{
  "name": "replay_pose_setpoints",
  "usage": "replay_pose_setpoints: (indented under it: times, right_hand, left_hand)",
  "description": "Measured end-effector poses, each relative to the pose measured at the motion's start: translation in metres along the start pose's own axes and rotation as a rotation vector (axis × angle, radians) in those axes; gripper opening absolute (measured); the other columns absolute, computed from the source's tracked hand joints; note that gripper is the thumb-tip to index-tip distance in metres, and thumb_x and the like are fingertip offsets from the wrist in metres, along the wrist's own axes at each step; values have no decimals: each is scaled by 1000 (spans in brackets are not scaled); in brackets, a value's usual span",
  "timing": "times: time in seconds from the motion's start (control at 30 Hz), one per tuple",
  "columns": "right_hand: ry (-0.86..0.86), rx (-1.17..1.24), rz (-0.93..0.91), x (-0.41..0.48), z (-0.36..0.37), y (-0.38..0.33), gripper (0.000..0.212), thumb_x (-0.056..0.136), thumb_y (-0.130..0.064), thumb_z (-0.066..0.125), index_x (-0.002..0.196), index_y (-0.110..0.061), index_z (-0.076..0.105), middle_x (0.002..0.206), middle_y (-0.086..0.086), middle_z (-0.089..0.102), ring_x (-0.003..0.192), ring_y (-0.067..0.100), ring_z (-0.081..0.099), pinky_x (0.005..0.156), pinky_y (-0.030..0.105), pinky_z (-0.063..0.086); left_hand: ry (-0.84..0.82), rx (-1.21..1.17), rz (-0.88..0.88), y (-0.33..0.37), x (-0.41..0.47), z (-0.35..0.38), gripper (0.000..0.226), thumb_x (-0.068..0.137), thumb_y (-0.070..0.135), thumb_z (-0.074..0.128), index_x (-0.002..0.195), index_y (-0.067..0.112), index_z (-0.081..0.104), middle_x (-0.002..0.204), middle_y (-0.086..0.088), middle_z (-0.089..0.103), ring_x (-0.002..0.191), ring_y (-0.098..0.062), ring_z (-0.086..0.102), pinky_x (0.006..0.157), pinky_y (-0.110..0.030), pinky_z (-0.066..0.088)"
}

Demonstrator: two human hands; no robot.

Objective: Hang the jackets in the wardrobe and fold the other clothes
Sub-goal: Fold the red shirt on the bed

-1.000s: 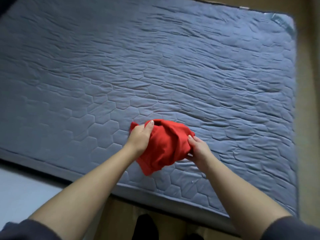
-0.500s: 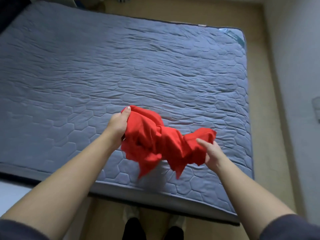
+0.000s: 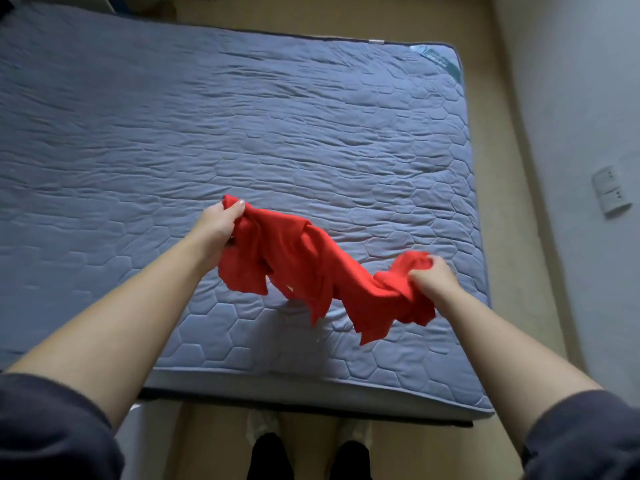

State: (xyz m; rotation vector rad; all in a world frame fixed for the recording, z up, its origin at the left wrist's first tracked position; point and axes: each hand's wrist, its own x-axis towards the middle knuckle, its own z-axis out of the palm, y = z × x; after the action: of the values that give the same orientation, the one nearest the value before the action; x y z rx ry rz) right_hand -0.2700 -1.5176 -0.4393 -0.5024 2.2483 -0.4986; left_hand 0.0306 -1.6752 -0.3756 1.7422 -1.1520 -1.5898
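My L grip (image 3: 219,224) clutches one end of the red garment (image 3: 311,268), R grip (image 3: 432,279) bunches the other. It's crumpled, stretched btwn them above the mattress (image 3: 277,116).

The garment (image 3: 311,268) is plain bright red, the bed (image 3: 242,116) is grey-blue, quilted in a hexagon pattern, the floor (image 3: 502,202) is beige, the wall (image 3: 571,98) pale grey, the sleeves (image 3: 52,427) dark grey and the trousers (image 3: 266,459) black.

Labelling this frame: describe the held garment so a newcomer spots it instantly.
Start at the blue quilted mattress filling the view. Above its near edge, the left hand and right hand hold a crumpled red garment between them. Nothing else here is red.
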Motion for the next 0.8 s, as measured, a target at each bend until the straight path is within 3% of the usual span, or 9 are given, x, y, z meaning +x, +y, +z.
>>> replay_pose_setpoints:
  times: [0.07,0.1,0.27,0.37,0.43,0.57,0.63,0.73,0.8]
  right_hand:
    - [-153,-415,-38,-9,-4,-11,54,85,-12,55,137,-7,42,131,20,55,118,34,55,95,38,46]
    - [-191,-473,-96,-12,-3,-19,59,85,-13,57,140,-8,38,134,20,52,122,34,52,98,38,44]
    - [-301,-149,-796,-33,13,-88,80,75,3,68,146,-9,33,149,10,39,139,18,34,107,10,22]
    - [-365,-187,-1079,-48,30,-124,63,72,10,66,131,-4,54,140,13,49,134,20,41,110,21,30]
    - [-320,-254,-1182,-56,37,-136,36,72,7,69,108,1,69,121,18,62,116,29,56,99,31,41]
    - [-227,-247,-1230,-59,36,-130,2,73,1,65,74,2,64,75,13,60,76,28,57,72,41,44]
    - [-236,-155,-1178,-64,36,-125,15,71,-4,58,59,-9,52,59,3,48,60,15,46,59,34,39]
    - [-293,-112,-1030,-64,30,-119,21,66,-14,51,53,-25,38,51,-10,36,52,3,35,53,22,30]
    - [-412,-115,-891,-64,24,-113,6,64,-17,54,68,-21,57,61,-3,53,60,4,46,60,31,42]
  left_hand:
    - [-59,199,154,12,1,7,27,100,17,46,74,16,53,70,-2,54,62,-13,47,67,-30,39]
    - [-118,297,237,17,-1,13,25,100,15,46,75,13,53,72,-4,52,65,-14,45,67,-30,36]
    - [-467,745,622,44,-22,38,19,91,15,62,73,18,64,54,15,48,49,9,43,53,-12,32]
    - [-542,884,783,49,-30,41,16,87,22,67,75,12,70,59,5,60,56,2,44,61,-23,40]
    - [-566,886,782,49,-30,31,12,84,30,71,86,18,74,71,2,70,63,-4,53,67,-31,46]
    - [-510,1202,738,38,-20,-5,22,71,44,74,72,31,56,56,14,50,59,-4,48,55,-26,37]
    - [-424,1389,673,29,-15,-18,26,74,40,72,63,28,52,56,12,48,67,-17,54,56,-29,36]
    - [-431,1158,597,27,-6,-33,13,80,22,72,73,13,67,75,-4,62,77,-24,59,70,-36,45]
    - [-397,958,613,30,-6,-34,16,84,11,67,70,11,59,67,-3,56,67,-19,52,65,-33,40]
